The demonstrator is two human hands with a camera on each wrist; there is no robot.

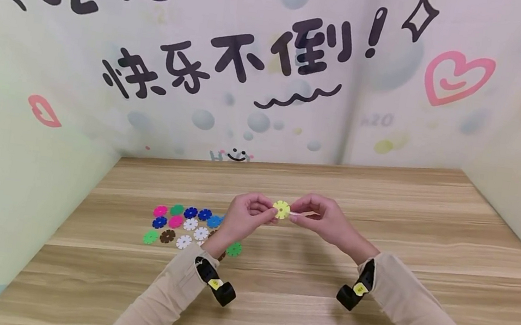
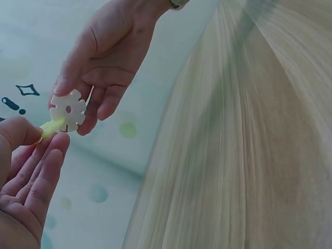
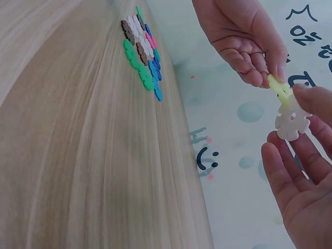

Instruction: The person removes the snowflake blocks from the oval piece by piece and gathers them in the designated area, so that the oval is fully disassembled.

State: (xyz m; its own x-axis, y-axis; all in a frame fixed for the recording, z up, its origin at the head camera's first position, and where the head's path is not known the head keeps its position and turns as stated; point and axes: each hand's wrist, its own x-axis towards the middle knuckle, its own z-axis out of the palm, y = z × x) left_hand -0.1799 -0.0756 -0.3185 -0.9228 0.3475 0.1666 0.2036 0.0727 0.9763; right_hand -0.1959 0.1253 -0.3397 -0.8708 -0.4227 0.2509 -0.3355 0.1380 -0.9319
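Observation:
My left hand (image 1: 244, 216) pinches a yellow notched plastic disc (image 1: 285, 206) between thumb and fingers, above the table. Facing it, my right hand (image 1: 326, 223) holds a white notched disc (image 2: 77, 111) by its edge. The two discs meet at their rims at an angle, with the yellow edge at the white disc's slots. A thin white edge shows beside the right fingers in the left wrist view; I cannot tell whether it is a second piece. In the right wrist view, the white disc partly covers the yellow one's lower end.
Several loose notched discs lie flat left of my left forearm, among them a pink disc (image 1: 161, 211), a brown disc (image 1: 168, 236) and a green disc (image 1: 234, 249). The wood-grain table (image 1: 299, 321) meets a printed wall sheet (image 1: 226, 119) at its back edge.

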